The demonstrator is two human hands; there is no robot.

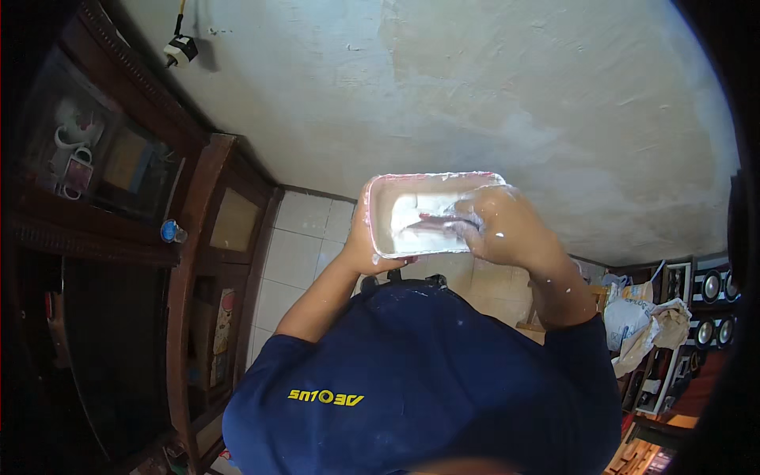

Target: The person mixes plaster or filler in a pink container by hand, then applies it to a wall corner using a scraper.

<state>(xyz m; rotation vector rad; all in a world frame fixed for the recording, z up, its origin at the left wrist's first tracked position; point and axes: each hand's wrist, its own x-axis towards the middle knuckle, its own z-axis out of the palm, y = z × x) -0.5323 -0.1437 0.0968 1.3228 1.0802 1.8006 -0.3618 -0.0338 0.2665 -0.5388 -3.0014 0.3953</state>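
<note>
A rectangular plastic tub (431, 179) with a pink-tinged rim and white paste inside is held up at the middle of the view. My left hand (364, 237) grips it by the left side, fingers partly hidden behind and beneath it. My right hand (503, 229), spattered with white, reaches over the tub's right side, its fingers closed on a dark reddish flat tool (431, 220) lying in the paste. The tool's exact shape is hard to make out.
A patchy pale wall (491, 95) is ahead, with a hanging socket (180, 51) at upper left. A wooden cabinet (226, 190) with a small cup (172, 231) stands left over the tiled floor (293, 245). Bags (633, 317) and speakers (708, 285) crowd the right.
</note>
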